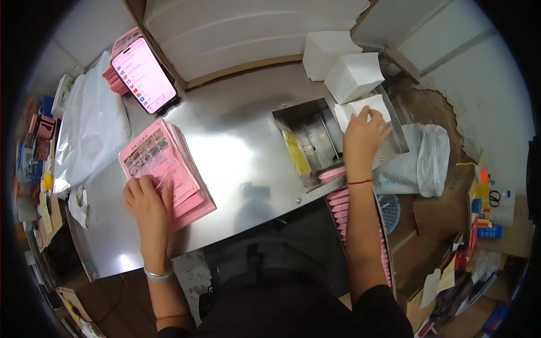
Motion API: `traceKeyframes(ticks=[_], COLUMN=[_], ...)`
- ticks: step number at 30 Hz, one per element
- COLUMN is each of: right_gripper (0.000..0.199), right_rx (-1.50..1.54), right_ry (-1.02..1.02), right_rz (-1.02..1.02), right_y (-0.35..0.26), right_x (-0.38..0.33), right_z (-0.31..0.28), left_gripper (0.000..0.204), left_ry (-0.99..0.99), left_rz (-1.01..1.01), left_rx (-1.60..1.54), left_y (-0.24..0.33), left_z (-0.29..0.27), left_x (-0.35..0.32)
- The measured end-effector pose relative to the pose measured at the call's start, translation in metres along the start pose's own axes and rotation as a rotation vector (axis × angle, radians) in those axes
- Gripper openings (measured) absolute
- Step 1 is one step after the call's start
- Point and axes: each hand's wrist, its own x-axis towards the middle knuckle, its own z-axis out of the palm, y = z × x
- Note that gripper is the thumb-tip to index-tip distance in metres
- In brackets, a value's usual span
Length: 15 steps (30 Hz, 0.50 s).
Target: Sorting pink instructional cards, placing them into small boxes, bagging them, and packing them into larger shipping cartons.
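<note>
- the left hand [147, 198] is bare, with a thin silver metal bangle [158, 274] around its wrist.
- the right hand [365, 135] is bare, with a thin red string bracelet [359, 182] at its wrist.
- both forearms are uncovered; a short dark sleeve [383, 307] covers the right upper arm.

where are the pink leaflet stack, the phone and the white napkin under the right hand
pink printed paper leaflet stack [174, 169]: head view, on the top sheet's middle.
black smartphone with lit screen [143, 74]: head view, centre of the screen.
white folded paper napkin [375, 105]: head view, on the part showing above the fingers.
</note>
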Motion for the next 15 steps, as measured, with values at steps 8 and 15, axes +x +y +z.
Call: traceKeyframes(ticks=[8, 15], right_gripper=[0.024, 0.028], right_rx=[0.299, 0.468], right_ry=[0.029, 0.132], right_rz=[-0.23, -0.446], right_y=[0.051, 0.05], right_x=[0.011, 0.005], right_z=[-0.013, -0.054], left_gripper=[0.024, 0.043], left_ry=[0.001, -0.276], left_rz=[0.339, 0.53], left_rx=[-0.442, -0.573], left_y=[0.108, 0.153], left_z=[0.019, 0.018], left_x=[-0.003, -0.029])
